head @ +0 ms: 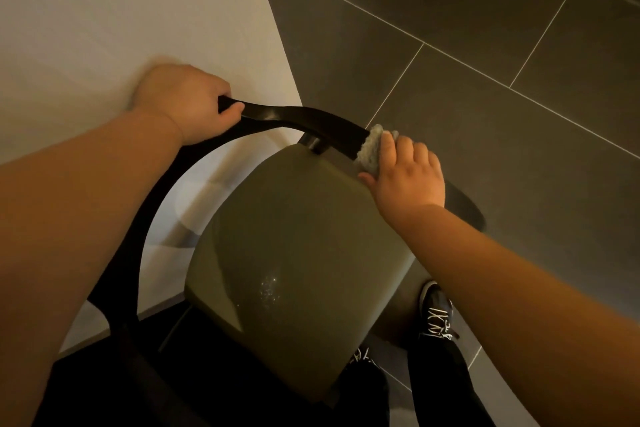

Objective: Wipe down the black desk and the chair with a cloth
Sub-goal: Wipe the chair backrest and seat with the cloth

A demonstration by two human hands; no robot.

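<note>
A chair with an olive-green padded seat (294, 270) and a curved black back rail (304, 120) fills the middle of the head view. My left hand (188, 102) grips the left part of the rail, fingers curled round it. My right hand (405, 172) holds a pale, fluffy cloth (369, 149) against the right end of the rail. A patch of small wet speckles glints on the seat near its front. The black desk is not in view.
A white wall (121, 10) runs along the left, close behind the chair. Dark grey floor tiles (485, 45) spread to the right. My black laced shoes (436, 312) and dark trouser legs stand beside the seat at bottom right.
</note>
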